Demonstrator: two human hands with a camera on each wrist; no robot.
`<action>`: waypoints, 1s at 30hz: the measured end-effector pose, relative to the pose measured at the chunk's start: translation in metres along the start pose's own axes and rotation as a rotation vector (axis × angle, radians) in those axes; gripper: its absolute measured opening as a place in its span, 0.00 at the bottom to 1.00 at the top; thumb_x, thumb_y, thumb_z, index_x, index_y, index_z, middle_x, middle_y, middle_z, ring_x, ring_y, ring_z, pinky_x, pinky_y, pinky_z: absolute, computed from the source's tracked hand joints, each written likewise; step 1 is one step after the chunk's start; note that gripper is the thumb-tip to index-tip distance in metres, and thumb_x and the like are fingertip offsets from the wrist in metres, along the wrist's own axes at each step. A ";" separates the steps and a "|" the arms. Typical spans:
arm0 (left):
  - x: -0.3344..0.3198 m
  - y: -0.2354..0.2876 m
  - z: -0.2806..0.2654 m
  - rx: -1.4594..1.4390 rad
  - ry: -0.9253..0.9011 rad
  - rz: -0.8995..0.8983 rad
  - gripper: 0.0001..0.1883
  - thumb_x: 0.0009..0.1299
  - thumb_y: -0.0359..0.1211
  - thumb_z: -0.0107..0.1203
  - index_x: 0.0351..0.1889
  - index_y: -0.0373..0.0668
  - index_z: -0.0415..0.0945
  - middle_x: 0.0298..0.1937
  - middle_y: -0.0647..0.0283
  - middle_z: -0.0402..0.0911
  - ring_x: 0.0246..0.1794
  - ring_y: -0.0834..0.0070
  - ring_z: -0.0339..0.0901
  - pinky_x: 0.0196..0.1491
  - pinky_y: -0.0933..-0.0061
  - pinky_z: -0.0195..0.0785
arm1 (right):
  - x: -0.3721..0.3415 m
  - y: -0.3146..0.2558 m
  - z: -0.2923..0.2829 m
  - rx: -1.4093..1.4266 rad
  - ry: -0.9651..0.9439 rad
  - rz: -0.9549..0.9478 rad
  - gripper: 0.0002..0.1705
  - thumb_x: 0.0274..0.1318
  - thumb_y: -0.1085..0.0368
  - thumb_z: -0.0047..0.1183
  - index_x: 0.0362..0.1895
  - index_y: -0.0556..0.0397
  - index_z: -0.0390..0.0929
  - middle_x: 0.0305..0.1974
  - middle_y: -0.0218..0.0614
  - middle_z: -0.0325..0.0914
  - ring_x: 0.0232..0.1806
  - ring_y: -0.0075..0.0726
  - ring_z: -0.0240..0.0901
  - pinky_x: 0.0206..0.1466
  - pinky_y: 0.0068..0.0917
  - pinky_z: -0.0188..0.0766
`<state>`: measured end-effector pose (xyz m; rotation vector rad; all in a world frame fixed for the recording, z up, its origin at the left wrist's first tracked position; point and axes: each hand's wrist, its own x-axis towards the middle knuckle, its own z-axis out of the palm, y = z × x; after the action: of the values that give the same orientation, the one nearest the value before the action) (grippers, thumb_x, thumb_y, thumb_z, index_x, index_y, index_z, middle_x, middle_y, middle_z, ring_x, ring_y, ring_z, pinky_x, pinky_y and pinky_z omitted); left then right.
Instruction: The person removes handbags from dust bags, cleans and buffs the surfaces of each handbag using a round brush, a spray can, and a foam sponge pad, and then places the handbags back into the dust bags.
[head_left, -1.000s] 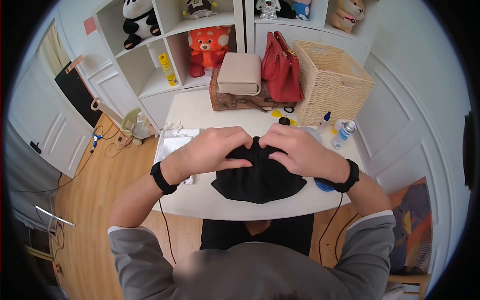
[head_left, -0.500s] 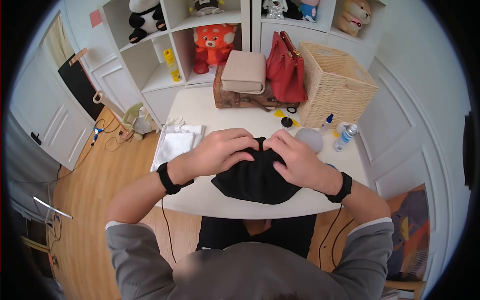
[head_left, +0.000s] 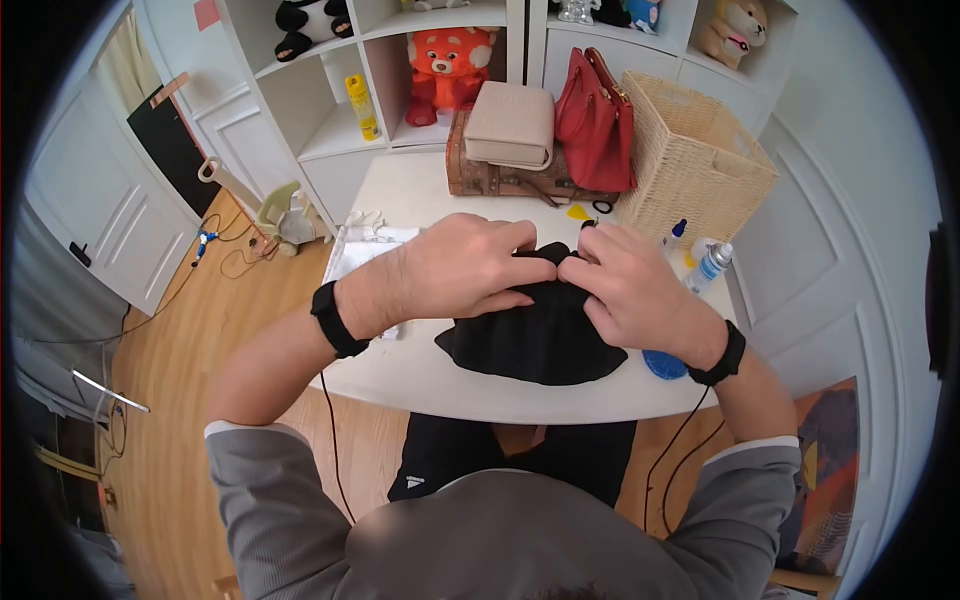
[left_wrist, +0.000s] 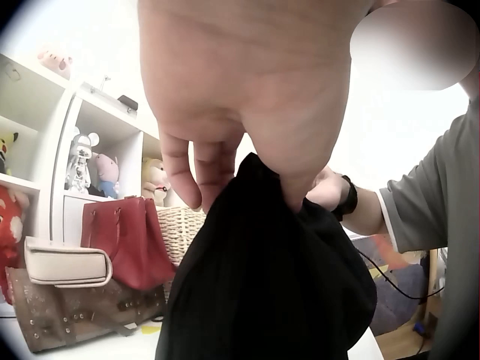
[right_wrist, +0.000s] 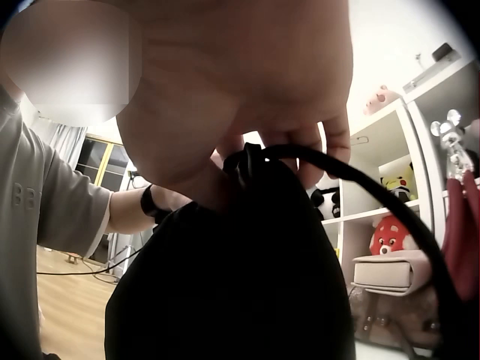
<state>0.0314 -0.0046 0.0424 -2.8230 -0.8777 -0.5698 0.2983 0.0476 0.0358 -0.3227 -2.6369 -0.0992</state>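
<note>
A black cloth bag (head_left: 540, 345) hangs over the front of the table, gathered at its top and wider below. My left hand (head_left: 460, 268) pinches the gathered cloth from the left, thumb below the fingers. From the right, my right hand (head_left: 632, 292) pinches the same top edge, its fingertips right by the left hand's. In the right wrist view a black cord (right_wrist: 360, 180) runs from a knot at the bag's top, beneath the fingers of the right hand. In the left wrist view the bag's cloth (left_wrist: 262, 277) falls in folds below the left thumb.
White cloth pouches (head_left: 370, 252) lie on the table (head_left: 400, 200) at left. At right stand a spray can (head_left: 710, 266) and a small blue-capped bottle (head_left: 676, 234), with a blue disc (head_left: 664, 364) nearer. Behind are a wicker basket (head_left: 695, 175), red handbag (head_left: 596, 130) and brown case (head_left: 490, 180).
The head view has shifted, so the table sits higher in it. Both hands keep pinching the bag's top, and their fingertips have come closer together. A grey round thing is now hidden behind my right hand.
</note>
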 end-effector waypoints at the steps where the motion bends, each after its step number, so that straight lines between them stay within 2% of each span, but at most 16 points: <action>1: 0.003 0.001 -0.002 0.021 -0.027 0.009 0.20 0.62 0.41 0.73 0.48 0.46 0.80 0.42 0.59 0.76 0.36 0.58 0.82 0.39 0.59 0.77 | 0.001 -0.001 -0.004 -0.060 -0.029 -0.037 0.18 0.39 0.70 0.65 0.40 0.50 0.80 0.38 0.40 0.69 0.44 0.49 0.71 0.46 0.40 0.66; 7: 0.008 -0.004 -0.019 0.103 -0.139 0.036 0.15 0.59 0.38 0.71 0.38 0.44 0.78 0.35 0.59 0.71 0.35 0.58 0.78 0.36 0.59 0.73 | 0.002 -0.003 -0.021 -0.078 -0.032 -0.081 0.17 0.38 0.70 0.66 0.38 0.50 0.80 0.39 0.40 0.69 0.45 0.48 0.71 0.46 0.41 0.66; 10: 0.003 -0.006 -0.015 0.034 -0.053 0.084 0.14 0.59 0.37 0.71 0.37 0.44 0.79 0.35 0.58 0.72 0.36 0.57 0.78 0.37 0.58 0.73 | -0.007 0.002 -0.020 -0.047 -0.101 -0.022 0.15 0.40 0.71 0.66 0.37 0.50 0.81 0.40 0.39 0.70 0.45 0.49 0.72 0.46 0.41 0.67; 13: 0.002 -0.011 -0.013 0.006 -0.062 0.071 0.14 0.60 0.38 0.71 0.37 0.44 0.80 0.36 0.57 0.72 0.37 0.56 0.78 0.39 0.56 0.72 | -0.009 0.009 -0.010 -0.006 -0.055 -0.065 0.14 0.40 0.71 0.66 0.36 0.51 0.80 0.40 0.39 0.70 0.46 0.48 0.72 0.46 0.41 0.67; 18: -0.008 -0.014 -0.032 0.003 -0.093 0.002 0.20 0.63 0.44 0.73 0.34 0.38 0.77 0.43 0.54 0.78 0.41 0.53 0.79 0.43 0.57 0.73 | -0.012 0.009 -0.030 0.044 -0.064 -0.004 0.14 0.40 0.69 0.68 0.34 0.53 0.79 0.40 0.40 0.69 0.44 0.49 0.71 0.45 0.43 0.68; 21: -0.029 -0.022 -0.040 0.048 -0.045 -0.026 0.23 0.62 0.46 0.74 0.30 0.37 0.76 0.43 0.53 0.79 0.40 0.52 0.79 0.42 0.57 0.73 | -0.027 0.017 -0.039 0.026 -0.068 0.040 0.14 0.40 0.67 0.70 0.32 0.55 0.78 0.41 0.40 0.70 0.44 0.50 0.71 0.45 0.43 0.68; 22: -0.037 -0.026 -0.037 0.054 0.030 -0.027 0.25 0.62 0.47 0.74 0.25 0.36 0.73 0.40 0.53 0.79 0.37 0.51 0.78 0.39 0.58 0.72 | -0.034 0.020 -0.042 0.025 -0.068 0.071 0.15 0.40 0.66 0.71 0.30 0.55 0.78 0.41 0.40 0.71 0.44 0.50 0.71 0.44 0.43 0.68; 23: -0.046 -0.027 -0.040 0.053 0.030 -0.024 0.25 0.62 0.47 0.74 0.25 0.36 0.73 0.40 0.53 0.79 0.37 0.51 0.78 0.39 0.58 0.72 | -0.042 0.023 -0.046 0.024 -0.068 0.074 0.15 0.40 0.66 0.71 0.30 0.55 0.78 0.41 0.40 0.71 0.44 0.50 0.71 0.44 0.43 0.68; 26: -0.077 -0.037 -0.050 0.148 -0.055 -0.150 0.23 0.65 0.43 0.73 0.20 0.36 0.75 0.24 0.56 0.72 0.26 0.54 0.72 0.31 0.56 0.66 | -0.068 0.035 -0.055 0.014 -0.080 0.106 0.16 0.44 0.64 0.72 0.29 0.59 0.78 0.38 0.43 0.73 0.41 0.51 0.72 0.42 0.43 0.68; 27: -0.082 -0.037 -0.047 0.148 -0.056 -0.149 0.23 0.65 0.43 0.73 0.20 0.36 0.75 0.24 0.56 0.72 0.26 0.54 0.72 0.31 0.56 0.66 | -0.080 0.043 -0.054 0.120 -0.089 0.186 0.16 0.47 0.63 0.72 0.30 0.61 0.78 0.36 0.44 0.74 0.39 0.53 0.72 0.41 0.43 0.69; 28: -0.086 -0.034 -0.044 0.040 -0.040 -0.221 0.23 0.67 0.41 0.72 0.20 0.35 0.75 0.22 0.56 0.71 0.26 0.54 0.71 0.31 0.56 0.66 | -0.085 0.046 -0.053 0.229 -0.098 0.265 0.17 0.50 0.63 0.71 0.30 0.63 0.78 0.34 0.45 0.75 0.37 0.54 0.73 0.41 0.43 0.69; 29: -0.088 -0.031 -0.043 -0.068 -0.026 -0.291 0.22 0.69 0.40 0.70 0.20 0.35 0.75 0.21 0.55 0.70 0.25 0.54 0.71 0.30 0.56 0.65 | -0.085 0.046 -0.050 0.231 -0.098 0.268 0.17 0.50 0.63 0.71 0.30 0.63 0.78 0.34 0.45 0.75 0.37 0.54 0.73 0.41 0.43 0.69; 30: -0.084 -0.029 -0.038 -0.095 -0.019 -0.295 0.21 0.71 0.39 0.68 0.21 0.33 0.76 0.21 0.53 0.71 0.25 0.53 0.72 0.30 0.55 0.66 | -0.083 0.044 -0.047 0.323 -0.088 0.408 0.16 0.51 0.63 0.71 0.33 0.64 0.80 0.34 0.46 0.76 0.37 0.55 0.74 0.40 0.43 0.69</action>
<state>-0.0605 -0.0330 0.0450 -2.8036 -1.3169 -0.6354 0.4012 0.0674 0.0389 -0.7525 -2.5575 0.4773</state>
